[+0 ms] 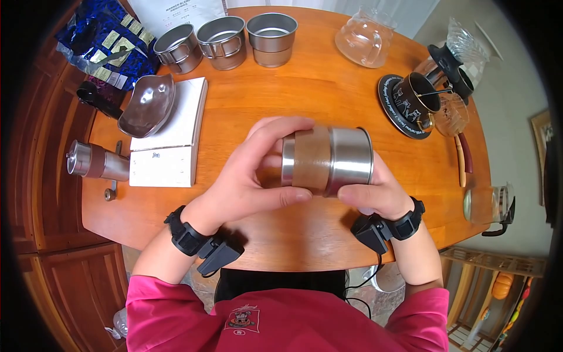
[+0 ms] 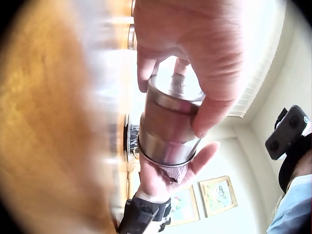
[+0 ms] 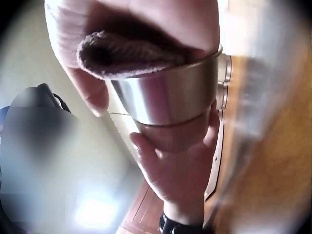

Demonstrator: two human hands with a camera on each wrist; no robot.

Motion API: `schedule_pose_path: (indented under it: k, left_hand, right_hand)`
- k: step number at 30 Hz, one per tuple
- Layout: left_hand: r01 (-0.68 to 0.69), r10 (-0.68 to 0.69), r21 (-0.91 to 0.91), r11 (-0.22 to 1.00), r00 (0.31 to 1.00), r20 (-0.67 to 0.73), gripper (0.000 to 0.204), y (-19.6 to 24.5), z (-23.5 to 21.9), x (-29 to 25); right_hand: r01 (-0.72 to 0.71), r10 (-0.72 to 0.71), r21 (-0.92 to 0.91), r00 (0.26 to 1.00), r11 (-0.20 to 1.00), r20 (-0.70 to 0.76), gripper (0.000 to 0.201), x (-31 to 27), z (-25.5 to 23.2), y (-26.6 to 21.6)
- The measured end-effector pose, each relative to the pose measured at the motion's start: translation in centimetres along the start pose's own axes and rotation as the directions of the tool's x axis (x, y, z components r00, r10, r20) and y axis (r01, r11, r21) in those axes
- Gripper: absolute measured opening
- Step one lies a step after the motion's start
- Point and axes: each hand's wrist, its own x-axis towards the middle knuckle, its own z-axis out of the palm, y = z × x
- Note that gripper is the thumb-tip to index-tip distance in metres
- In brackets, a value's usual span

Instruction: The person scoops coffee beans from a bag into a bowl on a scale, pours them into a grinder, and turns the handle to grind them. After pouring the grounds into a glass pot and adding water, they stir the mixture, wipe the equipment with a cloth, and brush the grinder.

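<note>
A steel cup with a brown band (image 1: 350, 154) lies on its side in the air above the table, its mouth toward the right. My left hand (image 1: 243, 170) grips it round the band and base, thumb on the near side. At the mouth is my right hand (image 1: 384, 190), thumb along the rim and the other fingers hidden by the cup. A folded greyish cloth (image 3: 131, 56) sticks out of the mouth against the right palm, held by that hand. The left wrist view also shows a bit of the cloth (image 2: 176, 172) under the rim.
Three steel cups (image 1: 271, 38) stand at the back left. A white scale (image 1: 161, 164) bears a brown dish (image 1: 146, 105); a hand grinder (image 1: 97, 161) lies beside it. On the right are a glass server (image 1: 365, 38) and a black cup (image 1: 415, 97) on a saucer (image 1: 392, 120).
</note>
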Motion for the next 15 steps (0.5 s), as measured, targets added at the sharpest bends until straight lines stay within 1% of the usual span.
schedule_pose_path:
  k: [1, 2, 3, 4, 5, 6, 7, 8, 9, 10, 11, 12, 13, 15]
  left_hand:
    - [-0.001, 0.001, 0.000, 1.000, 1.000, -0.001, 0.067, 0.0, 0.1, -0.1]
    - [0.048, -0.048, -0.036, 0.998, 0.999, 0.009, 0.064, 0.1, 0.1, -0.3]
    - [0.098, -0.096, -0.072, 0.993, 0.995, 0.021, 0.062, 0.1, 0.2, -0.4]
    - [0.097, -0.096, -0.073, 0.993, 0.995, 0.020, 0.062, 0.3, 0.4, -0.5]
    - [0.163, -0.163, -0.105, 0.981, 0.987, 0.013, 0.054, 0.6, 0.6, -0.5]
    - [0.227, -0.228, -0.139, 0.964, 0.974, 0.009, 0.047, 0.7, 0.8, -0.4]
    - [0.226, -0.227, -0.140, 0.964, 0.974, 0.010, 0.047, 0.7, 0.8, -0.4]
    - [0.317, -0.340, -0.237, 0.918, 0.938, -0.062, 0.043, 0.5, 0.8, -0.3]
    - [0.392, -0.453, -0.336, 0.856, 0.883, -0.125, 0.040, 0.4, 0.7, -0.3]
    - [0.392, -0.455, -0.336, 0.857, 0.881, -0.132, 0.040, 0.1, 0.4, -0.3]
    - [0.379, -0.450, -0.350, 0.857, 0.881, -0.148, 0.038, -0.4, 0.0, -0.3]
    - [0.364, -0.443, -0.364, 0.857, 0.882, -0.160, 0.038, -0.6, -0.1, -0.3]
    - [0.364, -0.442, -0.363, 0.858, 0.883, -0.158, 0.038, -0.4, -0.1, -0.2]
    - [0.346, -0.399, -0.293, 0.891, 0.906, -0.144, 0.039, 0.0, 0.1, 0.0]
  right_hand:
    - [-0.038, 0.038, 0.008, 0.999, 0.999, 0.039, 0.053, 0.0, 0.0, -0.2]
    - [-0.077, 0.076, 0.014, 0.994, 0.997, 0.078, 0.053, -0.1, -0.1, -0.3]
    - [-0.078, 0.077, 0.013, 0.994, 0.997, 0.079, 0.053, -0.2, -0.4, -0.4]
    - [-0.116, 0.115, 0.007, 0.989, 0.993, 0.096, 0.054, -0.2, -0.8, -0.4]
    - [-0.153, 0.152, -0.001, 0.982, 0.988, 0.112, 0.055, -0.3, -1.0, -0.4]
    - [-0.153, 0.153, -0.002, 0.982, 0.988, 0.110, 0.055, -0.3, -1.0, -0.2]
    - [-0.141, 0.136, 0.048, 0.987, 0.989, 0.088, 0.059, -0.2, -0.7, 0.1]
    - [-0.127, 0.121, 0.097, 0.991, 0.987, 0.065, 0.063, -0.1, -0.3, 0.4]
    - [-0.128, 0.121, 0.095, 0.990, 0.987, 0.067, 0.063, 0.1, 0.2, 0.4]
    - [-0.031, 0.038, -0.097, 0.997, 0.995, 0.065, 0.066, 0.4, 0.9, 0.4]
    - [0.067, -0.047, -0.283, 0.996, 0.957, 0.078, 0.070, 0.5, 1.4, 0.5]
    - [0.152, -0.132, -0.337, 0.988, 0.929, 0.082, 0.068, 0.7, 1.3, 1.7]
    - [0.153, -0.134, -0.338, 0.988, 0.929, 0.081, 0.068, 0.6, 1.4, 1.3]
    - [-0.057, 0.050, -0.166, 0.998, 0.984, -0.048, 0.060, 0.5, 1.5, 0.1]
